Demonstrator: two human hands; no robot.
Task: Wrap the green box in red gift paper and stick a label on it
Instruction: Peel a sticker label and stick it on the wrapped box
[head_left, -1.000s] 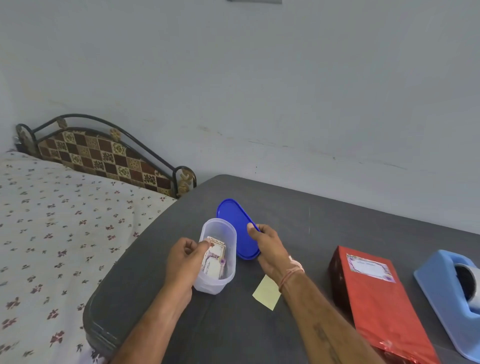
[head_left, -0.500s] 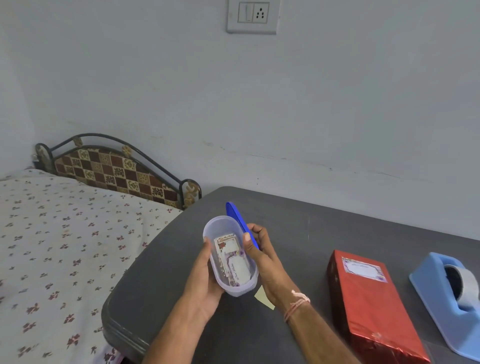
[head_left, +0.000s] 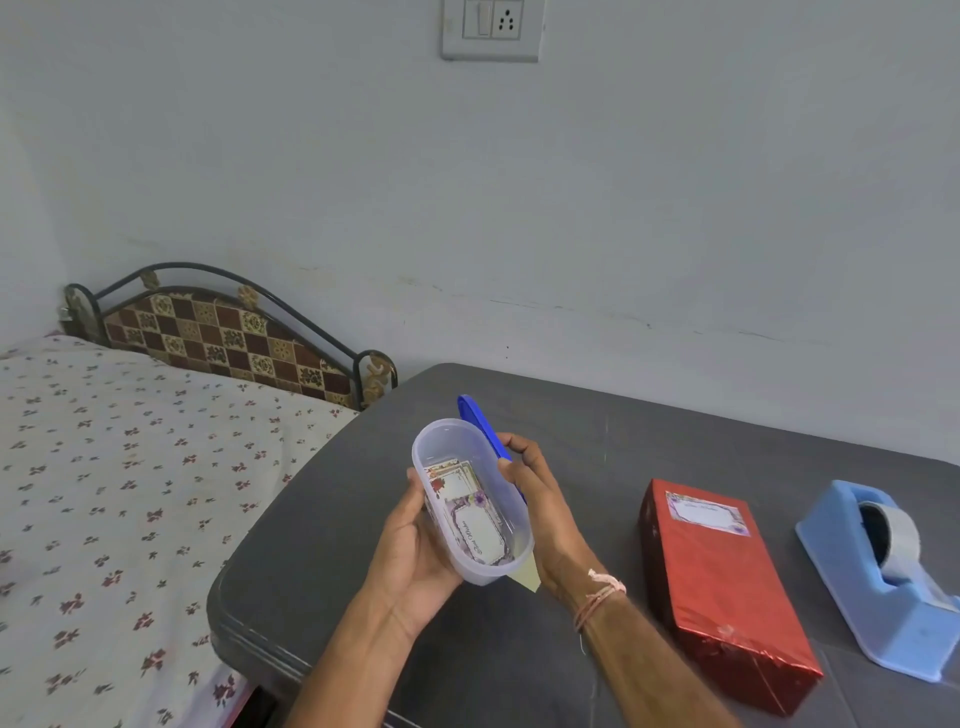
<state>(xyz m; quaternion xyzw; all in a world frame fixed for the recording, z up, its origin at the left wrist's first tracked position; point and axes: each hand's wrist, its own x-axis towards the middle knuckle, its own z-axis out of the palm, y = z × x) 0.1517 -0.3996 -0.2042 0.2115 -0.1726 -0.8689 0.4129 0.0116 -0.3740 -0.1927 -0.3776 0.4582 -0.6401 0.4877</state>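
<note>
A box wrapped in shiny red paper (head_left: 727, 597) lies on the dark grey table (head_left: 649, 431) at the right, with a floral label (head_left: 707, 513) stuck on its top near the far end. My left hand (head_left: 410, 551) cups a clear oval plastic container (head_left: 447, 447) from below, raised off the table and tilted toward me; several floral labels (head_left: 470, 519) lie inside it. My right hand (head_left: 540, 499) grips the container's blue lid (head_left: 480, 423) on edge against the container's right side.
A blue tape dispenser (head_left: 883, 582) stands at the table's right edge. A pale yellow paper scrap (head_left: 527, 576) lies under my hands. A bed with a floral sheet (head_left: 130, 493) borders the table's left. A wall socket (head_left: 491, 28) is above.
The container left the table and now sits tilted in my left hand. My right hand picked up the blue lid and brought it upright beside the container. The camera tilted upward.
</note>
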